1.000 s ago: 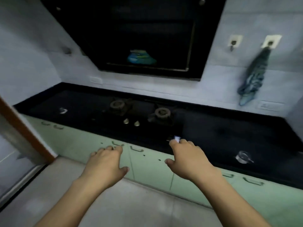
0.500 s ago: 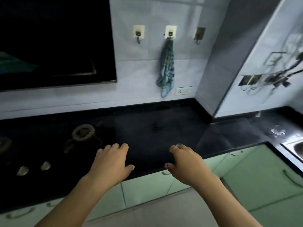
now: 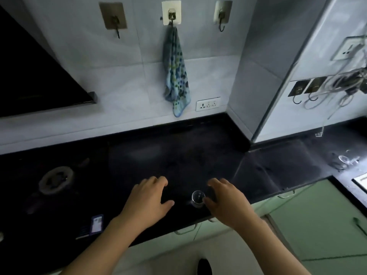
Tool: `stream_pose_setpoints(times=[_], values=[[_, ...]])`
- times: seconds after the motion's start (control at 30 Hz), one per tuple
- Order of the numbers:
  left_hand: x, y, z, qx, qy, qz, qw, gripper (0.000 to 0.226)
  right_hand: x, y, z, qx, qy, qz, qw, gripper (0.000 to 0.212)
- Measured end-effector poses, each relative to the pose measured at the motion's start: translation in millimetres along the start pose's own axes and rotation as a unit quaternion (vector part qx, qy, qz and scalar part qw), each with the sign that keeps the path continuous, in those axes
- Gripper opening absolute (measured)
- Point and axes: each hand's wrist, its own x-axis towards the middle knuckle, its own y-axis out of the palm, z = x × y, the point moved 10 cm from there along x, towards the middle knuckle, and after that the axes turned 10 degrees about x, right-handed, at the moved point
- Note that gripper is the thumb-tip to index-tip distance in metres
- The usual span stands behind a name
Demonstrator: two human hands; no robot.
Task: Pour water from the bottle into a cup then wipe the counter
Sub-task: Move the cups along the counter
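View has tilted down and drawn closer since half a second ago: cup and bottle now show at the front of the counter; both hands keep the same spread, palm-down pose.

Counter: black, glossy stone, running left to right, stepping back at a grey pillar on the right. We note a gas burner at left and a dark hood above it. Pale green cabinet doors sit below. Wall is pale tile with three stick-on hooks; a blue patterned cloth hangs from the middle hook, a socket just beside its lower end. Another clear glass item stands far right, too blurred to name.

Cup: clear glass, upright near the front edge, between the two hands. Bottle: blue label, well left of the cup; upright or lying, we cannot tell.

Left hand: over the counter, fingers loosely curved, holding nothing.

Right hand: released, fingers arched past the cup, thumb tip just beside its rim; contact we cannot tell.
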Motion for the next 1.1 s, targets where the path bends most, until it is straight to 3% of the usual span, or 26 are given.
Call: stream_pose_setpoints(times=[0.27,0.53,0.77,0.97,1.1], values=[[41,87,-30,-0.068,-0.077,0.071,0.992,0.051,70,37,-70,0.025,-0.019,0.103,0.994,0.042],[60,188,-24,-0.160,-0.164,0.150,0.962,0.054,85,110,-137,0.047,0.051,0.176,0.982,0.038],[61,242,-17,-0.260,-0.247,0.179,0.916,0.061,89,149,-154,0.070,0.059,0.188,0.978,0.024],[62,257,-12,-0.317,-0.286,0.186,0.885,0.062,95,157,-153,0.118,0.060,0.148,0.980,0.016],[59,264,-10,-0.389,-0.329,0.191,0.839,0.062,93,160,-153,0.193,0.068,0.132,0.970,0.013]])
